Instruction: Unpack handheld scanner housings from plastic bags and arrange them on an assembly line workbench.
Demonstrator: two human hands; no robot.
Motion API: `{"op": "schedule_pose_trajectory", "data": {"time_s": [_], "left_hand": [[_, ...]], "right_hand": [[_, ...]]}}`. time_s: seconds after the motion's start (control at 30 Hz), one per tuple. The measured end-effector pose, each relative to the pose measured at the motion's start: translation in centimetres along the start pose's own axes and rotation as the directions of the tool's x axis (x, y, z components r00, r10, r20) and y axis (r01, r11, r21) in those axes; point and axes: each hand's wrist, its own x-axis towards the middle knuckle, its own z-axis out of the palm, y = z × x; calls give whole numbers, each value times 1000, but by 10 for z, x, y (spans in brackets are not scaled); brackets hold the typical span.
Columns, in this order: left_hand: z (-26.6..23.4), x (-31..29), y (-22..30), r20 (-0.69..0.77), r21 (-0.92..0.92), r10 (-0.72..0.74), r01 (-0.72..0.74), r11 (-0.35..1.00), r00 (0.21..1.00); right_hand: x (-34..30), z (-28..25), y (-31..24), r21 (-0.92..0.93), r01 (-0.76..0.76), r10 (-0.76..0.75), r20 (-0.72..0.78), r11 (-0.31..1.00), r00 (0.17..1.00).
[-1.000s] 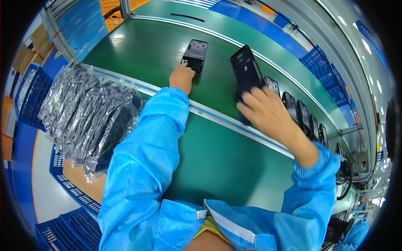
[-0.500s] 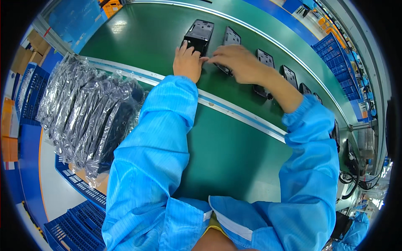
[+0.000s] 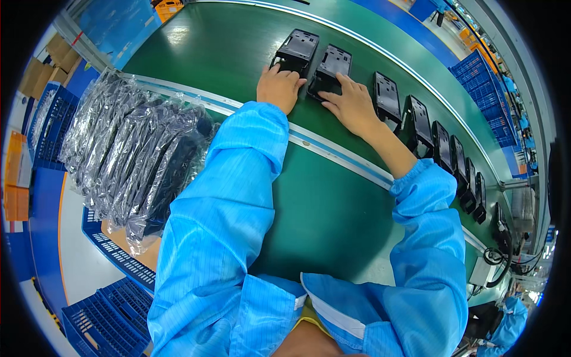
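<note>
Since half a second ago, the right hand [image 3: 351, 107] has shifted to the near end of the second black housing [image 3: 335, 60], which now lies flatter and in clearer view beside the first black housing [image 3: 300, 44]. Both rest on the green worktop [image 3: 202, 56], toward its far edge, near each other, each with its long side running from near to far. On the second, the right hand's fingers lie over the upper face while the thumb sits apart from them at the near end; whether they clamp it, I cannot tell. At the first, the left hand [image 3: 278, 90] has its fingertips on the near end and its thumb by the near right corner; whether that grip is closed cannot be told either. To the right, a row of similar housings [image 3: 386, 94] curves along the worktop toward its right end, where dark cables [image 3: 496, 262] gather. Outside the near edge, left of the left sleeve, dark pieces in clear plastic bags [image 3: 137, 154] stand packed side by side above a blue crate [image 3: 119, 253]. Beyond the far edge, at the right, blue crates [image 3: 485, 98] are stacked.
</note>
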Motion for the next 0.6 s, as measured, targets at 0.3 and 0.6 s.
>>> {"op": "schedule_pose_trajectory", "data": {"time_s": [0.3, 0.6], "left_hand": [[3, -1, -5, -12, 127, 2, 0, 992, 1000], [-24, -13, 19, 297, 23, -129, 127, 992, 946]], "right_hand": [[-16, -23, 10, -162, 128, -104, 149, 978, 983], [-23, -21, 7, -142, -48, 77, 204, 989, 976]]}}
